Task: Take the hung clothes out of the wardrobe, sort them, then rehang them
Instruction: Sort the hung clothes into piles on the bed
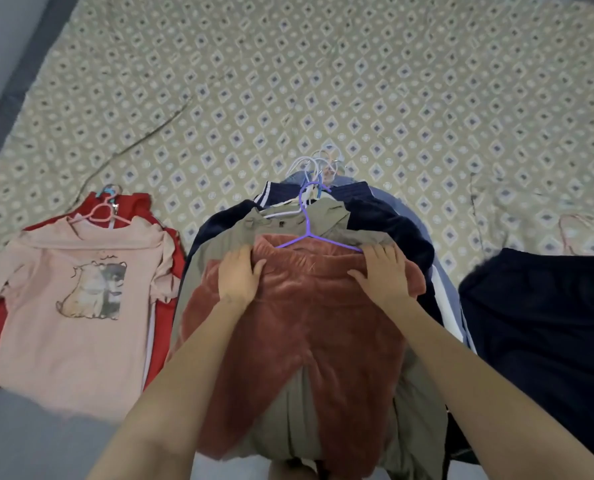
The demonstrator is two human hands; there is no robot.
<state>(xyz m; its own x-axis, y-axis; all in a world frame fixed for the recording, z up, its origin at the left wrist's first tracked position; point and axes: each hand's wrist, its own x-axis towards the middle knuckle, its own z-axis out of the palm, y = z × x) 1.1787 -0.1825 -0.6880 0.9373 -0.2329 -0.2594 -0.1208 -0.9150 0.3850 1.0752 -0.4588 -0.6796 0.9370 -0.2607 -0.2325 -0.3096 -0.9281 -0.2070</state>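
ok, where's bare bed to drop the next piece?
Best: the bedspread beyond the hanger hooks, bare across the far half. Also a narrow strip between the pink shirt and the middle stack, and a wedge between that stack and the black garment. Near edge is crowded: left hand and right hand grip the rust fleece there.

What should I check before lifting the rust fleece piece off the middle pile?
1. Grip: left hand and right hand both grip the rust fleece garment at its top edge: ok.
2. Purple hanger sits in that garment: ok.
3. Its hook free of the white hooks bunched behind: cannot tell.
4. Olive garment beneath not snagged: cannot tell.
5. Landing room: bare bedspread beyond the pink shirt pile and the dark garment: ok.
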